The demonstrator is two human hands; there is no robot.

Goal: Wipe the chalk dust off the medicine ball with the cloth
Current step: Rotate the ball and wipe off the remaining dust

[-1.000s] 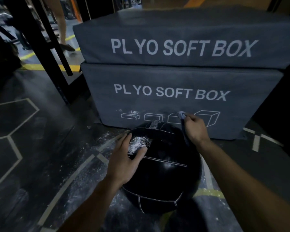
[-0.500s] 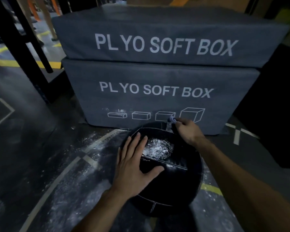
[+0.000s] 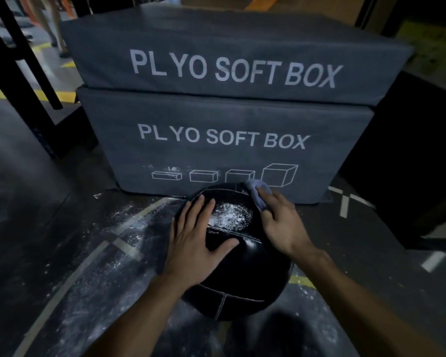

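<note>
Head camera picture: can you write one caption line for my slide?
Left hand steadies the chalk-dusted medicine ball while the right hand brings the cloth beside it.

Medicine ball [image 3: 245,269] on floor [image 3: 62,228] before 2 stacked boxes [image 3: 224,104].

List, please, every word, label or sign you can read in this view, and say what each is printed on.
"PL YO SOFT BOX": front of the upper grey box.
"PL YO SOFT BOX": front of the lower grey box, above four white box outline drawings.
No readable text shows on the medicine ball or the cloth.
</note>
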